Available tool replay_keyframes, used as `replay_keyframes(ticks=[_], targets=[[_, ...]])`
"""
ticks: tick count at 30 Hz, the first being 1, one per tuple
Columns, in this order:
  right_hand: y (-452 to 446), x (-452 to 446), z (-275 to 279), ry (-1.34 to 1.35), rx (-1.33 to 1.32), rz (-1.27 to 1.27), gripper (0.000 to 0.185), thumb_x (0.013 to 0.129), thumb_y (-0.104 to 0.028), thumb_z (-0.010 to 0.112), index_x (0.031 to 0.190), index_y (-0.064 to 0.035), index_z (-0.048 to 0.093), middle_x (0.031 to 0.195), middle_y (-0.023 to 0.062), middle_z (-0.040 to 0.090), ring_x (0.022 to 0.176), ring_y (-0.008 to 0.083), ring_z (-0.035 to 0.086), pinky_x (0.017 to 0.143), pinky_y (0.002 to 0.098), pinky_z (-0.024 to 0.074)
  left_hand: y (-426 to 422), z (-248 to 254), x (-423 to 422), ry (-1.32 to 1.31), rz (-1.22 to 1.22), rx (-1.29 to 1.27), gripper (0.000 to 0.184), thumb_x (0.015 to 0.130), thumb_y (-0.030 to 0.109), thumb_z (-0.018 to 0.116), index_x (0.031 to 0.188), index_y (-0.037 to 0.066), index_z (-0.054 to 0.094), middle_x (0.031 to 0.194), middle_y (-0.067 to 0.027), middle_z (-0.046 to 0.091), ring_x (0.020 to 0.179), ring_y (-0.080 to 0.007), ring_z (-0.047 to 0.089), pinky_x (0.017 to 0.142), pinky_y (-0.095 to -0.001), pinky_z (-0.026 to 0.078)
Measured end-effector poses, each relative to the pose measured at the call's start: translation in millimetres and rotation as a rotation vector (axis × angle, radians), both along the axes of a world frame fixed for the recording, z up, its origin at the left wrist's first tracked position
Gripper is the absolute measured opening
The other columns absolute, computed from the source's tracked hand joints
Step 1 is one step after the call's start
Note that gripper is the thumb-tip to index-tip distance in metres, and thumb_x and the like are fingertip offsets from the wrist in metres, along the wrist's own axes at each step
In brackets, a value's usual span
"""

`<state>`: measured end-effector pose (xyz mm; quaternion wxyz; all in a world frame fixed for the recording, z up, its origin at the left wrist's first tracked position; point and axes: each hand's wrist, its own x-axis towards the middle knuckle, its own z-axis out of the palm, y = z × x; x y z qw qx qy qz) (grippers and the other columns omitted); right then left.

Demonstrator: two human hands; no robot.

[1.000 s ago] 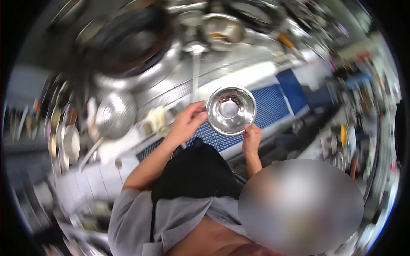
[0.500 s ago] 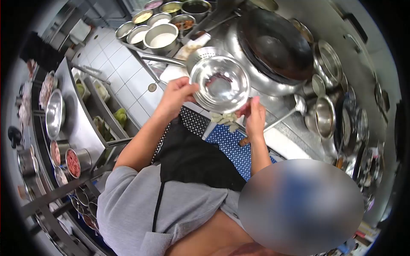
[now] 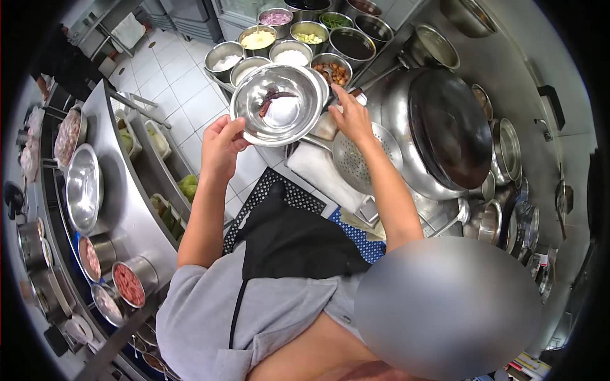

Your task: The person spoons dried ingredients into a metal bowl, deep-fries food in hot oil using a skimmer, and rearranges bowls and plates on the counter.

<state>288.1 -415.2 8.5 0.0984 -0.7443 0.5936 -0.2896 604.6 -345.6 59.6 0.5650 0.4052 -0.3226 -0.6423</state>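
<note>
Metal bowl (image 3: pixel 304 105) held up in front of the person, with dark red dried peppers (image 3: pixel 265 105) lying loose in its base. The step in hand appears to be a one-sided hold of the bowl clear of any surface; the next move, as judged from this pose, calls for a firm left grip and a steady rim, since support from one edge could let the bowl tip and its light contents slide. The left hand (image 3: pixel 222 141) is closed on the near left edge of the bowl, thumb over the rim. The right hand (image 3: pixel 337 100) stands just beside the bowl's right edge, fingers parted and thumb apart, with nothing visible in its grasp; whether a fingertip touches the rim cannot be told. The bowl thus lies between the two hands, nearer the left. Beyond the bowl stand pots of ingredients, one with brown pieces (image 3: pixel 330 72) just past its right edge. To the right of the bowl, and nearer the person, lies a strainer (image 3: pixel 372 155); farther right is a dark wok (image 3: pixel 454 130). Well to the left of the bowl, a steel desk (image 3: pixel 131 190) carries a second bowl (image 3: pixel 82 189).
</note>
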Motion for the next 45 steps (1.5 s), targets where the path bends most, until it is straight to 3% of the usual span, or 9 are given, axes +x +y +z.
replay_keyframes(ticks=[4,9,12,16,24,32,36,42,45], targets=[[-29.3,2.3,-5.8,0.168,-0.082,0.039,0.031,0.088,-0.016,0.066,0.119,-0.0159,0.064,0.096,0.0115,0.067,0.083,0.034,0.066,0.074,0.0442,0.0538,-40.0,-2.2,10.6,-0.006,0.048,0.054,0.012,0.093,0.012,0.062,0.091,0.001,0.063,0.084,-0.0063,0.067,0.07,-0.0126,0.065,0.068,-0.0278,0.058],[-62.9,1.9,1.7,-0.065,-0.317,-0.07,0.015,0.087,-0.019,0.068,0.098,-0.009,0.072,0.086,0.0102,0.068,0.081,0.0313,0.067,0.072,0.0425,0.0531,-80.1,-7.9,23.3,-0.012,0.053,0.064,0.012,0.093,0.012,0.062,0.094,0.0,0.064,0.083,-0.0064,0.068,0.071,-0.0131,0.066,0.068,-0.0296,0.059],[-87.1,-4.1,13.6,0.206,-0.177,0.089,0.016,0.087,-0.021,0.068,0.098,-0.0085,0.071,0.085,0.0101,0.068,0.08,0.0316,0.067,0.071,0.0424,0.0531,-87.6,-16.4,23.2,0.01,0.057,0.077,0.013,0.093,0.013,0.062,0.094,0.0,0.064,0.084,-0.0074,0.068,0.071,-0.013,0.066,0.068,-0.0292,0.059],[-84.7,-2.3,26.2,0.239,-0.299,0.07,0.016,0.087,-0.022,0.068,0.097,-0.0093,0.07,0.086,0.0078,0.066,0.082,0.0286,0.066,0.069,0.0408,0.053,-98.8,-28.5,24.3,0.019,0.041,0.076,0.013,0.093,0.014,0.064,0.094,0.0,0.064,0.084,-0.0081,0.069,0.071,-0.0134,0.066,0.068,-0.0287,0.058],[-47.4,0.1,13.3,-0.151,-0.294,-0.101,0.01,0.084,-0.009,0.071,0.092,-0.0041,0.069,0.083,0.011,0.065,0.077,0.0321,0.064,0.069,0.0405,0.0519,-114.6,-28.2,17.3,0.008,0.055,0.091,0.012,0.092,0.013,0.064,0.09,0.001,0.063,0.082,-0.0083,0.068,0.07,-0.0142,0.067,0.067,-0.0292,0.059],[-49.5,7.1,8.1,-0.149,-0.327,-0.081,0.007,0.084,-0.009,0.07,0.089,-0.0038,0.068,0.083,0.0114,0.066,0.076,0.0319,0.065,0.069,0.0399,0.052,-120.5,-26.5,17.9,-0.014,0.039,0.073,0.013,0.092,0.014,0.064,0.089,0.001,0.061,0.084,-0.0095,0.068,0.07,-0.015,0.067,0.066,-0.0286,0.059],[-56.4,0.3,4.1,0.107,-0.388,-0.104,0.007,0.083,-0.007,0.07,0.089,-0.0044,0.068,0.082,0.012,0.066,0.075,0.0319,0.065,0.067,0.0398,0.0522,-120.4,-25.5,21.7,-0.002,0.004,0.066,0.01,0.092,0.011,0.063,0.093,0.001,0.062,0.09,-0.0103,0.071,0.077,-0.016,0.07,0.072,-0.0312,0.06],[-42.8,15.5,-3.9,-0.273,-0.375,-0.237,0.005,0.085,-0.006,0.067,0.089,-0.0034,0.068,0.081,0.0131,0.065,0.072,0.0341,0.064,0.065,0.0401,0.0515,-119.8,-24.2,20.5,0.0,0.034,0.073,0.013,0.091,0.014,0.065,0.087,0.002,0.061,0.085,-0.0114,0.07,0.072,-0.0162,0.068,0.064,-0.0293,0.059],[-44.9,3.9,-24.2,-0.498,-0.273,-0.337,0.007,0.088,-0.008,0.067,0.091,-0.0009,0.068,0.078,0.0116,0.067,0.069,0.0255,0.065,0.064,0.0356,0.0516,-123.4,-30.0,23.0,-0.004,0.028,0.062,0.013,0.092,0.013,0.065,0.087,0.002,0.061,0.086,-0.0116,0.07,0.072,-0.016,0.068,0.065,-0.0291,0.059]])
